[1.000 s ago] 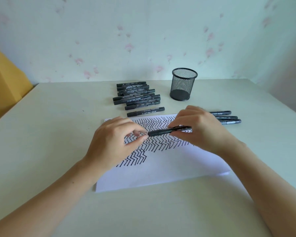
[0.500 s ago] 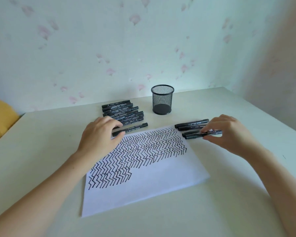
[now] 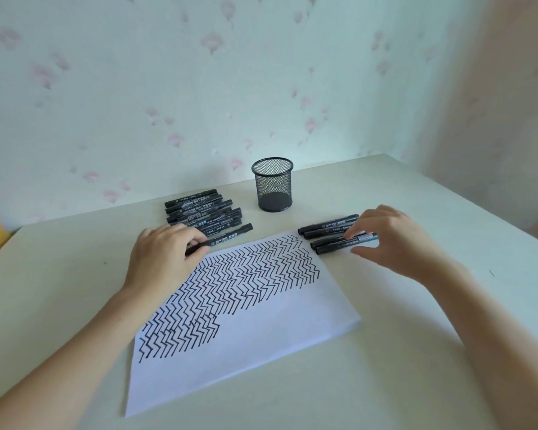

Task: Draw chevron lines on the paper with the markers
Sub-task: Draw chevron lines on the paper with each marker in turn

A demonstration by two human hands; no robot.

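A white paper [image 3: 271, 346] lies on the table, its upper half filled with black chevron lines [image 3: 243, 280]. My left hand [image 3: 163, 259] rests at the paper's top left corner, its fingers closed on one end of a black marker [image 3: 230, 236] that lies flat on the table. My right hand [image 3: 395, 240] hovers by the paper's top right corner. Its fingertips touch the nearest marker [image 3: 339, 244] of a small row of capped black markers [image 3: 326, 226], while the thumb stays apart just below it.
A pile of several black markers [image 3: 196, 209] lies behind my left hand. An empty black mesh pen cup [image 3: 273, 184] stands near the wall. The table edge runs along the right, close to a side wall.
The marker that both hands held over the paper was carried right and laid in the row by my right hand. My left hand moved to the marker by the pile. The camera tilted up.
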